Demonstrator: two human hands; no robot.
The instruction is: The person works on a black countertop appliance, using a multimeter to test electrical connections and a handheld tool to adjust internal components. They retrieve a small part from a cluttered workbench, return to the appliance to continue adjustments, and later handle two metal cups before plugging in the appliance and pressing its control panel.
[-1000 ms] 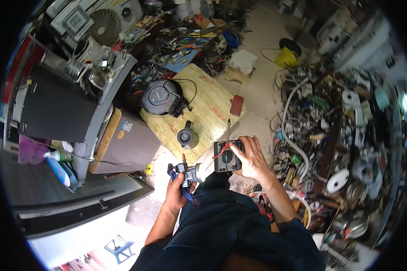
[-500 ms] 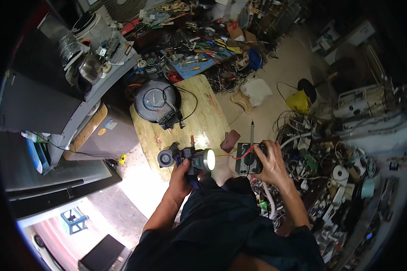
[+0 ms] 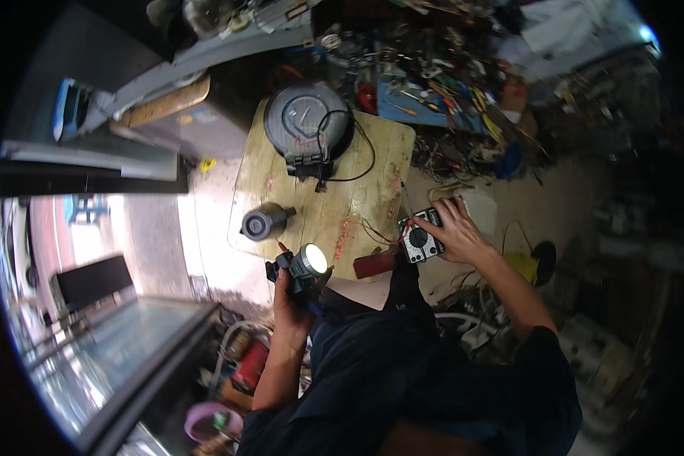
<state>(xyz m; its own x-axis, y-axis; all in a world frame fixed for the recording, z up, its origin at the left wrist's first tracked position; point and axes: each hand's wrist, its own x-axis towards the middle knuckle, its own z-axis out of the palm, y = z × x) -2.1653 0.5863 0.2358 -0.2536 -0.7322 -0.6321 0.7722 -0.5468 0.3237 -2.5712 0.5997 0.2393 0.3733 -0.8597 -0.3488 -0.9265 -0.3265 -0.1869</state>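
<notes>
The headlamp (image 3: 302,271) is gripped in my left hand (image 3: 287,300) by the tabletop's (image 3: 300,205) near edge, lit lens (image 3: 314,258) angled rightward, left of the multimeter (image 3: 419,240) my right hand (image 3: 460,236) clasps past the right edge.

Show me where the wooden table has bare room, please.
The middle of the wooden table, between grey mug, round appliance and red marks, looks bare; so does the far right corner, beyond the black cord. Crowded: the far left, under the appliance, and the near edge, around the held lit lamp and red case.
</notes>
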